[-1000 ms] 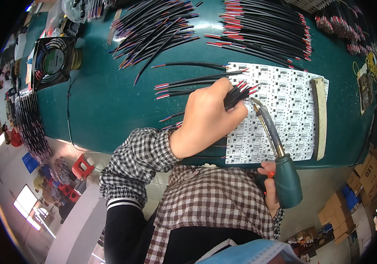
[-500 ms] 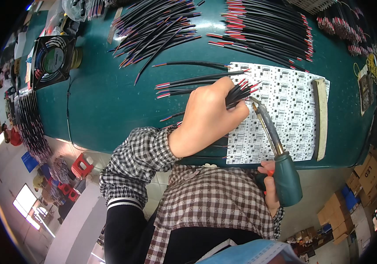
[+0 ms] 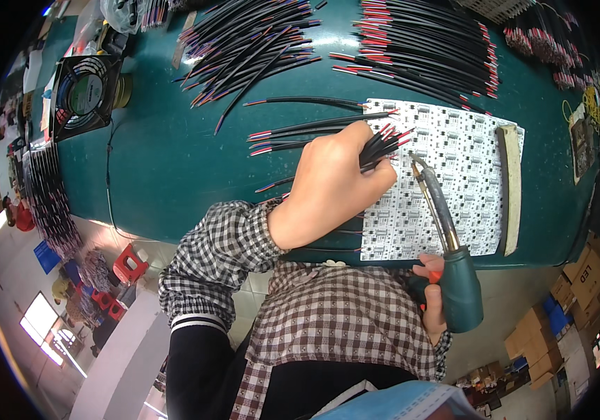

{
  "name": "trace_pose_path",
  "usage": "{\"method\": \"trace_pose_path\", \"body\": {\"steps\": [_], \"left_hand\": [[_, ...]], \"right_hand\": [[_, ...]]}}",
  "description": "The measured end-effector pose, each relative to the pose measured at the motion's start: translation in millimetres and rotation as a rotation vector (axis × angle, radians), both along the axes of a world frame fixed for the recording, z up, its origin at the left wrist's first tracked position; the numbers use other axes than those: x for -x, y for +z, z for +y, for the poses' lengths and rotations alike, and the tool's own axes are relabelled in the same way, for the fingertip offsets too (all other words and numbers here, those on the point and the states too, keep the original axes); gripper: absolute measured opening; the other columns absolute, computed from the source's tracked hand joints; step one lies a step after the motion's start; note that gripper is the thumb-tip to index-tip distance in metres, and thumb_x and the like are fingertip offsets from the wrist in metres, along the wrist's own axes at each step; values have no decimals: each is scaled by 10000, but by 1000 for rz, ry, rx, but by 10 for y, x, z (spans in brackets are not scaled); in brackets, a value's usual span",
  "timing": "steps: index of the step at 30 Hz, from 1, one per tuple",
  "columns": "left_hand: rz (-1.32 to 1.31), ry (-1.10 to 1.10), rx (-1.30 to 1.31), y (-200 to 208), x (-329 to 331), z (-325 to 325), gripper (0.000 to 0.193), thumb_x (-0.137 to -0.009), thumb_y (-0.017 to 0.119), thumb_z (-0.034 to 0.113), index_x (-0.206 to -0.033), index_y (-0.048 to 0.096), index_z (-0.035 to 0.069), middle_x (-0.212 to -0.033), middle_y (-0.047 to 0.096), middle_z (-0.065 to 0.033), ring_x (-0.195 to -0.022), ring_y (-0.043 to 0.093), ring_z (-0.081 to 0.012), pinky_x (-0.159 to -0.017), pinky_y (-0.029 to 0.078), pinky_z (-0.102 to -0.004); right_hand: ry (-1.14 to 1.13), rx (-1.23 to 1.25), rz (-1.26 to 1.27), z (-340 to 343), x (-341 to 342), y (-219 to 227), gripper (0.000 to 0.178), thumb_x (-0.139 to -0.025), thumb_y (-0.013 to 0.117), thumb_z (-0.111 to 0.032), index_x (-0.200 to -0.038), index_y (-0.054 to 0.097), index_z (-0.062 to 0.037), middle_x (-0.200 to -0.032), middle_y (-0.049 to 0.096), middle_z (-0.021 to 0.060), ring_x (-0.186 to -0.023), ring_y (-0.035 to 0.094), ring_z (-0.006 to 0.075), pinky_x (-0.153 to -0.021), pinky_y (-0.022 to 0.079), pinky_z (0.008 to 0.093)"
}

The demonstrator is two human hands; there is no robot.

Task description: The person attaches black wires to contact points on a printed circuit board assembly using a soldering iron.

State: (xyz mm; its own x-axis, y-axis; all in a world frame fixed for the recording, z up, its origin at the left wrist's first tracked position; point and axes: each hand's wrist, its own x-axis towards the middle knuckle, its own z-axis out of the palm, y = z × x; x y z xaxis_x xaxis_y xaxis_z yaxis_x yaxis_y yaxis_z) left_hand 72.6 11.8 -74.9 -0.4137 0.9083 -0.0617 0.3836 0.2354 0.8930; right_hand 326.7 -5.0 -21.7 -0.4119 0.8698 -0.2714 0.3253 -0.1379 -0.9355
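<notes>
My left hand point(image 3: 338, 182) is closed round a bundle of short black cables point(image 3: 382, 148) with red and white stripped ends, above the left part of a white circuit board panel point(image 3: 478, 189). My right hand point(image 3: 434, 294), partly hidden, grips a soldering iron point(image 3: 462, 288) by its dark green handle. The bent metal tip of the iron points up and left, just right of the cable ends; whether it touches the board I cannot tell. Several black cables point(image 3: 293, 131) stretch leftward from the panel's left edge, some passing under my left hand.
A pale bar point(image 3: 511, 190) lies along the panel's right edge. Behind are cable piles, one with blue-red ends point(image 3: 244, 45), one with red-white ends point(image 3: 426, 49). At the left stands a black fan point(image 3: 84, 98); a cable bundle point(image 3: 48, 199) hangs over the green table's point(image 3: 174, 168) left edge.
The soldering iron's tip has shifted slightly right, away from the cable ends, and its handle has moved a little right and down. My left hand holds nearly still.
</notes>
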Motion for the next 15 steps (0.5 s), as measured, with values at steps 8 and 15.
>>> {"method": "trace_pose_path", "body": {"steps": [8, 15], "left_hand": [[-215, -101, 38, 143, 129, -128, 154, -904, 623, 72, -968, 506, -7, -793, 599, -207, -735, 607, -405, -615, 458, -450], [-58, -219, -160, 594, 249, -304, 152, -845, 649, -54, -996, 639, -40, -946, 677, -138, -827, 646, -218, -742, 505, -300]], "right_hand": [[-67, 32, 64, -47, -39, 40, 542, -855, 752, -265, -1201, 536, 91, -1082, 622, 192, -1035, 653, 311, -795, 612, 380], [66, -51, -1, -81, -149, 93, 516, -982, 540, -301, -1296, 457, 101, -1202, 535, 198, -1133, 593, 343, -806, 599, 387]]}}
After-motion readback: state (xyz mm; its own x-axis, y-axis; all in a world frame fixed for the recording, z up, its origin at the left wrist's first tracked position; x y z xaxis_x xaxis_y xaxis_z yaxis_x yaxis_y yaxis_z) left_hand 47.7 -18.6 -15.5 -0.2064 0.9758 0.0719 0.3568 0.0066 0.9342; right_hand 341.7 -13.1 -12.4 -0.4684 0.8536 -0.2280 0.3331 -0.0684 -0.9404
